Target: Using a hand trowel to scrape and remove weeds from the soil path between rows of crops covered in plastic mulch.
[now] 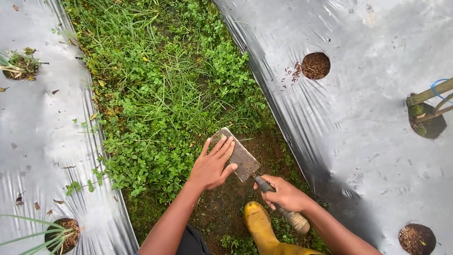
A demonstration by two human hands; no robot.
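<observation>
My right hand (285, 194) is wrapped around the handle of a small hoe whose flat, muddy metal blade (243, 158) points up and left over the furrow. The pale end of the handle (298, 221) sticks out behind my fist. My left hand (213, 165) lies flat, fingers spread, with its fingertips resting on the upper left part of the blade. Just beyond the blade begins a dense strip of green weeds and grass (165, 89). Bare brown soil (226, 203) shows under my hands.
Silver plastic mulch sheets cover the raised beds on the left (42, 132) and right (368, 118), with round planting holes (315, 65). A bamboo stake (430, 93) stands in one right hole. My yellow rubber boot (261, 229) stands on the soil below my hands.
</observation>
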